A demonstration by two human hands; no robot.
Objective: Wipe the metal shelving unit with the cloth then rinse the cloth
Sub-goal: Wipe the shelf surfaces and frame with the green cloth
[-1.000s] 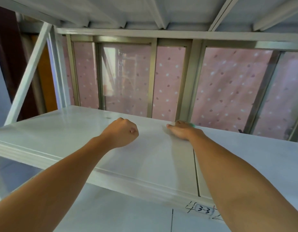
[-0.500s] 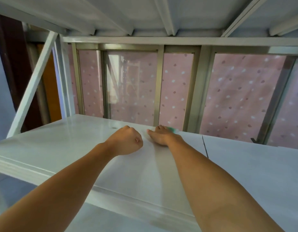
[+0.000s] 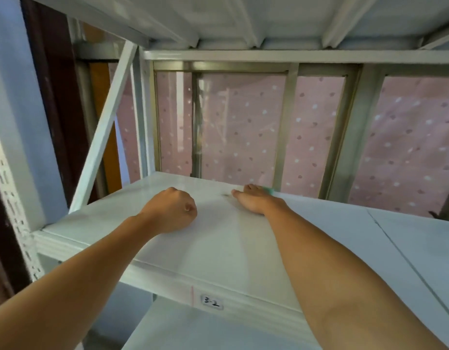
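Note:
A white metal shelf (image 3: 218, 248) of the shelving unit runs across the view at chest height. My right hand (image 3: 256, 200) lies flat near the shelf's back edge, pressing down on a green cloth (image 3: 268, 190). Only a small corner of the cloth shows past my fingers. My left hand (image 3: 173, 210) rests on the shelf as a closed fist with nothing in it, a little left of the right hand. A small dark speck (image 3: 225, 195) sits on the shelf just left of my right fingertips.
Another shelf (image 3: 243, 16) hangs close overhead. A perforated upright post (image 3: 14, 198) and a diagonal brace (image 3: 104, 127) stand at the left. Behind the unit is a window with a pink dotted curtain (image 3: 306, 127). A label reading 3-2 (image 3: 211, 301) marks the front lip. A lower shelf (image 3: 193, 332) lies below.
My right hand has slid left along the shelf's back edge with the cloth under it. The view has shifted left, bringing the left post into sight. My left fist stays put.

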